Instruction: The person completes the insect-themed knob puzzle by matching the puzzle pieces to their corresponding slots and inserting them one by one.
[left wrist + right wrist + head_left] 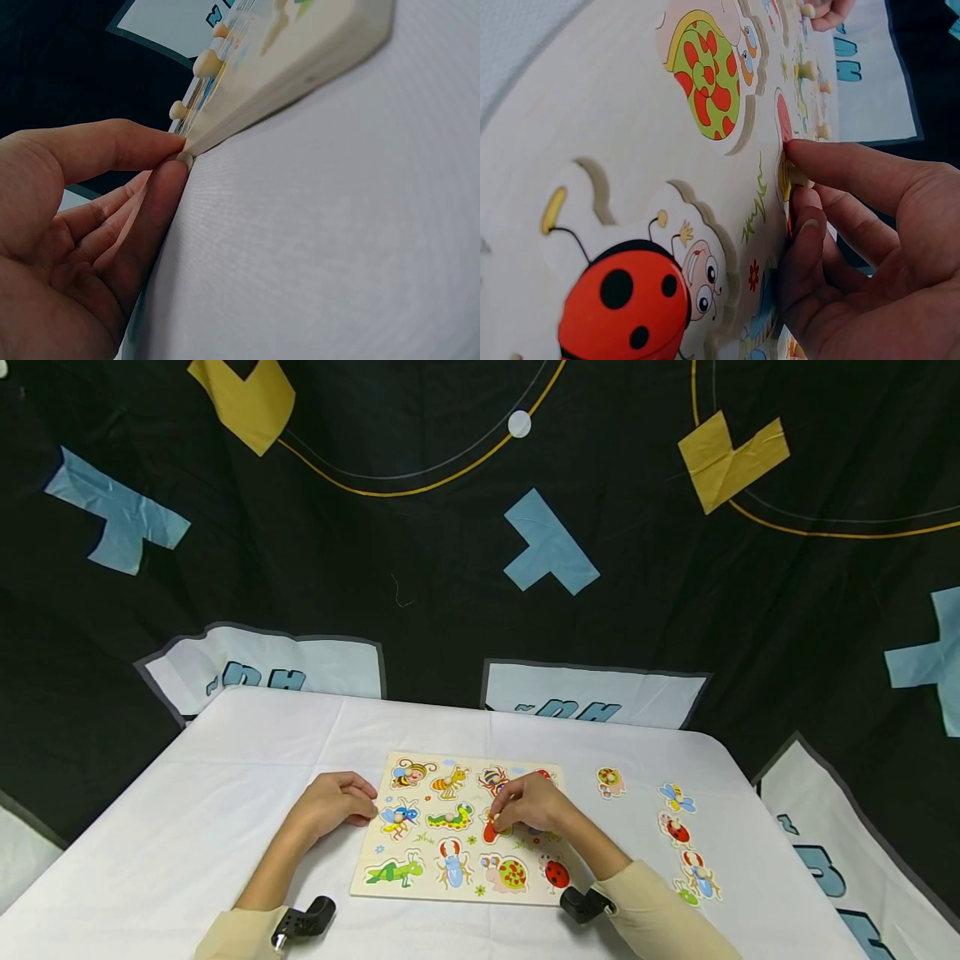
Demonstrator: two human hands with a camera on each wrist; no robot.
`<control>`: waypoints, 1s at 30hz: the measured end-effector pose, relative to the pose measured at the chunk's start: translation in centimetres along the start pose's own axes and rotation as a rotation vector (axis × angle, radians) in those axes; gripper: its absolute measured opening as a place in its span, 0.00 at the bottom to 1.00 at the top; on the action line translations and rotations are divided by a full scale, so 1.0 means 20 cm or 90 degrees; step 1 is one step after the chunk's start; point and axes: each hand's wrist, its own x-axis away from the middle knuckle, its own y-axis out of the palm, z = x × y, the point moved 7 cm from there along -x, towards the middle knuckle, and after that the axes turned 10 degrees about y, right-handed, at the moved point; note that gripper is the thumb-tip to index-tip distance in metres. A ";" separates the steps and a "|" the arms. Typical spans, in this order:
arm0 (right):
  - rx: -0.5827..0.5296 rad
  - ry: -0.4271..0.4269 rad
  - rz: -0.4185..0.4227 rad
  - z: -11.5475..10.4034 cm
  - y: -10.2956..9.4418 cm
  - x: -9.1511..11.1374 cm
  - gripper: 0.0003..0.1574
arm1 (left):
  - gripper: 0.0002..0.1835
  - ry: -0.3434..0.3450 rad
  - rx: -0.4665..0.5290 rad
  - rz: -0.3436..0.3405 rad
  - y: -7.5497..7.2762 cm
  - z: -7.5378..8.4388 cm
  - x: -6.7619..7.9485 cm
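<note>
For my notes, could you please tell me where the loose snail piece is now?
In the head view, the snail piece lies just right of the puzzle board, left of the blue-winged insect piece.

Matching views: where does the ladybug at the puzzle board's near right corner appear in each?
Head: the ladybug is below and right of centre.
Left wrist: not in it.
Right wrist: large, lower left.
Shared landmark: the puzzle board, at least partly visible in all three.

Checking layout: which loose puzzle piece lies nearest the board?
The loose snail piece, alone right of the board; the other loose pieces lie farther right.
</note>
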 end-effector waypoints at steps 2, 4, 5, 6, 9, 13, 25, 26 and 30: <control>-0.003 -0.001 -0.005 0.00 0.00 0.00 0.08 | 0.14 0.000 0.000 0.000 0.00 0.00 0.00; -0.004 -0.003 -0.011 0.00 0.00 0.00 0.08 | 0.14 0.000 -0.002 0.000 0.00 0.00 0.00; -0.005 -0.003 -0.015 0.00 0.00 0.00 0.08 | 0.14 -0.001 -0.001 0.000 0.00 0.00 0.00; -0.007 -0.004 -0.018 0.00 0.00 0.00 0.08 | 0.14 0.000 -0.002 -0.001 0.00 0.00 0.00; -0.012 0.002 -0.027 0.01 -0.01 0.00 0.08 | 0.14 0.001 -0.004 -0.002 0.00 0.00 -0.01; -0.012 0.006 -0.029 0.01 -0.02 0.00 0.08 | 0.14 0.001 -0.002 -0.002 0.00 0.00 -0.01; -0.040 0.002 0.000 0.02 -0.09 0.00 0.10 | 0.14 -0.008 0.005 0.000 0.00 0.00 -0.01; -0.042 0.002 0.004 0.02 -0.09 0.00 0.10 | 0.14 -0.009 0.006 0.000 0.00 -0.01 -0.01; -0.042 0.005 0.023 0.04 -0.13 0.01 0.10 | 0.14 -0.007 0.004 0.000 0.00 -0.01 -0.01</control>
